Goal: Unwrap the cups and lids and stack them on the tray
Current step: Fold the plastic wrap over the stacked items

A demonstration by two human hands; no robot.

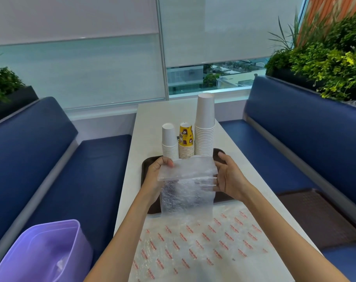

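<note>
Where two blue padded benches – one on the left, one on the right – face each other under a blind-covered window, a long white table runs between them. A clear wrapping sheet printed with red marks lies flat over the near end of the table. A lilac plastic bin sits at the lower left beside the left bench, and a brown textured tray rests on the seat of the right bench.

A second brown tray sits on the table just past the printed sheet. Over it hangs a strip of bubble wrap, its top folded over and its lower end reaching the printed sheet.

Three upside-down cup stacks stand on the far part of that tray: a tall white stack on the right, a yellow printed stack in the middle, and a short white stack on the left – all close together.

The left hand pinches the wrap's upper left corner. The right hand holds its right edge, fingers showing through the plastic from behind, thumb raised by the top corner.
</note>
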